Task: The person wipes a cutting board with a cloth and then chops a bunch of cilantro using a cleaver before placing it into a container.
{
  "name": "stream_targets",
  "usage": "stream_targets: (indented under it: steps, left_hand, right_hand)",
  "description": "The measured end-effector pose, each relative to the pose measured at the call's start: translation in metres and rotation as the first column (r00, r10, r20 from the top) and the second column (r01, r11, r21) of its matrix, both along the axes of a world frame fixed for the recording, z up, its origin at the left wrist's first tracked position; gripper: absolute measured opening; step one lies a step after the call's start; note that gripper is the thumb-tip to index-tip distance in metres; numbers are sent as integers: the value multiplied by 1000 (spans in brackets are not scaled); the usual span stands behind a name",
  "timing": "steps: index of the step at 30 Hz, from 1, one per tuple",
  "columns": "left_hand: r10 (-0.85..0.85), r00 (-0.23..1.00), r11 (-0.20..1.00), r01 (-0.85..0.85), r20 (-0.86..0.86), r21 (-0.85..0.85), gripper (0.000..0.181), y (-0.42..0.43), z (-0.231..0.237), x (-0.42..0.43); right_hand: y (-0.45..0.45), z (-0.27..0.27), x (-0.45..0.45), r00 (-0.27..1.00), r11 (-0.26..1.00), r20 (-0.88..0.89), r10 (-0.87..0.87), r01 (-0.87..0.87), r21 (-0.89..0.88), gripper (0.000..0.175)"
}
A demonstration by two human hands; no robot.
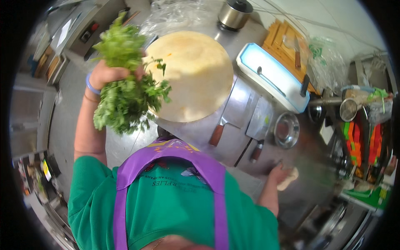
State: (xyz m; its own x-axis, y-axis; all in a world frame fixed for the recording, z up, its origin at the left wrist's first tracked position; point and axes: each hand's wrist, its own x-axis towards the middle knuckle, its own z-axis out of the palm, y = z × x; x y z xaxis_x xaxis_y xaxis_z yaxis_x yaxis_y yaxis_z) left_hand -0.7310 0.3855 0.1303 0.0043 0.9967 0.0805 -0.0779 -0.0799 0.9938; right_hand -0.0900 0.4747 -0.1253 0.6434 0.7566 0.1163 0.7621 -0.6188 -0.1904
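My left hand (109,75) grips a bunch of leafy green herbs (120,100), with pale stems upward and dark leaves hanging below, raised at the left edge of a round chopping board (193,81). Low on the right, my right hand (278,175) holds a cream-coloured cloth (289,179) over the metal worktop (218,156). Beside the board lies a wooden-handled cleaver (238,100). Next to it is a second cleaver (260,120) with a green scrap on its blade. A steel bowl (286,129) stands to its right.
A white tray (268,78) with a blue rim holds a thin-handled utensil. Behind it are wooden boards (281,40) with a knife (297,54) on top. A steel pot (235,14) and clear plastic bags (175,15) stand at the back. Strainers (348,109) crowd the right.
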Motion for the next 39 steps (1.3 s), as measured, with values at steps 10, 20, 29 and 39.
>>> stream_targets:
  steps: [10,20,29,39]
  left_hand:
    - [-214,-186,912,313,-959,-265,74,165,-152,35]
    - [-336,405,830,554,-851,-65,133,202,-145,5]
    - [-156,318,941,336,-935,-43,80,258,-167,-42]
    - [-465,124,766,553,-876,-329,120,240,-131,-23]
  right_hand:
    - [-77,25,-263,754,784,-284,593,-460,416,40]
    - [-19,35,-340,856,883,-422,299,-416,-216,68]
    - [-116,72,-314,754,915,-535,381,-391,100,52]
    - [-107,137,-371,636,905,-692,341,-420,60,41]
